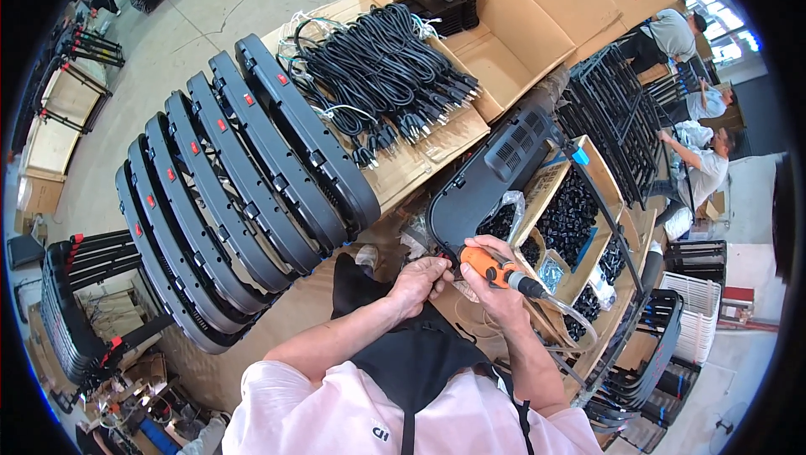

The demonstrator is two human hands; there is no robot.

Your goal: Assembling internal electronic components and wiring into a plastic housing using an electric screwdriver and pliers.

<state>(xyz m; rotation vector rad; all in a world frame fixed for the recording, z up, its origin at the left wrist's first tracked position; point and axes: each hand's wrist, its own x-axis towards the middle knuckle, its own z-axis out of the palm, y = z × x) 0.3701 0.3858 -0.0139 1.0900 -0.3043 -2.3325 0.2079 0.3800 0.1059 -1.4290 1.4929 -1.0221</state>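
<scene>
My right hand (495, 279) is wrapped round an orange and black power screwdriver (490, 269), with a pale hose or cord running from its rear end. The tool's front points toward the near end of a dark grey curved plastic housing (460, 203). Close beside the tool's tip, my left hand (422, 280) has its fingers pinched together at the housing's near edge. Whatever lies between those fingertips is too small or hidden to make out. A vented box-shaped part (516, 146) sits on the housing's far section.
Several dark grey curved housings (269, 161) with red switches stand in a row at left. Black power cords (378, 69) lie on cardboard behind, beside an open carton (504, 60). A wooden parts tray (579, 220) holds small black pieces at right. People (705, 161) work at far right.
</scene>
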